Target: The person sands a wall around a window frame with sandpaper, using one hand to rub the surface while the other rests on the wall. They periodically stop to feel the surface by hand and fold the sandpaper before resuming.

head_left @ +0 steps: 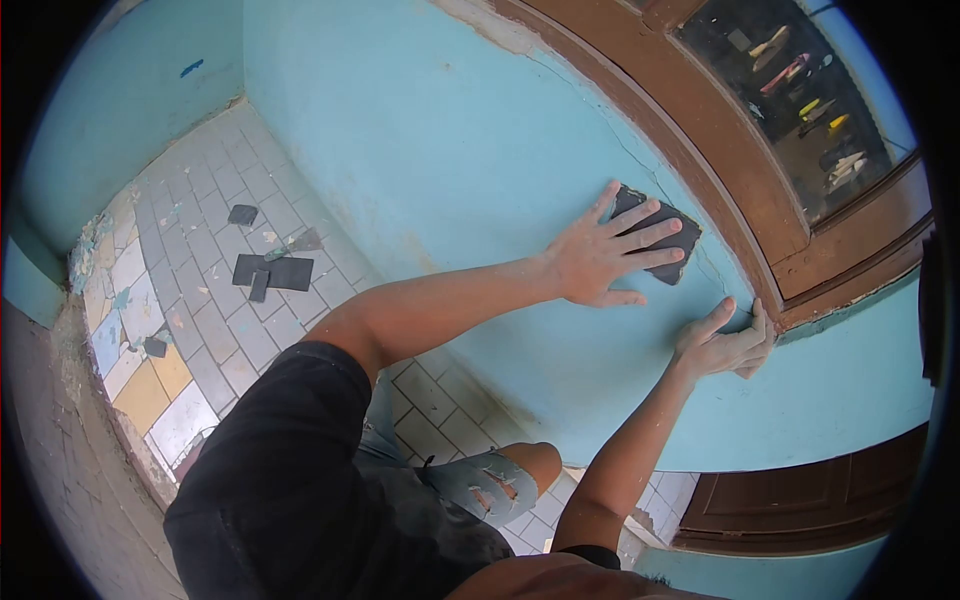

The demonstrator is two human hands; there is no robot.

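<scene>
My left hand (605, 252) lies with spread fingers over a dark rectangular sheet of sandpaper (677, 268), pressing it against the pale blue wall (440, 130). A thin crack runs across the wall beside the sheet. At the lower corner of the brown wooden window frame (735, 215), my right hand (728, 342) has its fingers bent around the edge and its thumb toward the wall. Part of its grip is hidden.
On the tiled floor (225, 180) lie a dark flat sheet (290, 274), a putty knife (302, 242) and a small dark square (242, 215). Paint flakes are scattered near broken, coloured tiles (143, 402). Several small tools (785, 75) appear at the window. A brown wooden panel (800, 490) is lower right.
</scene>
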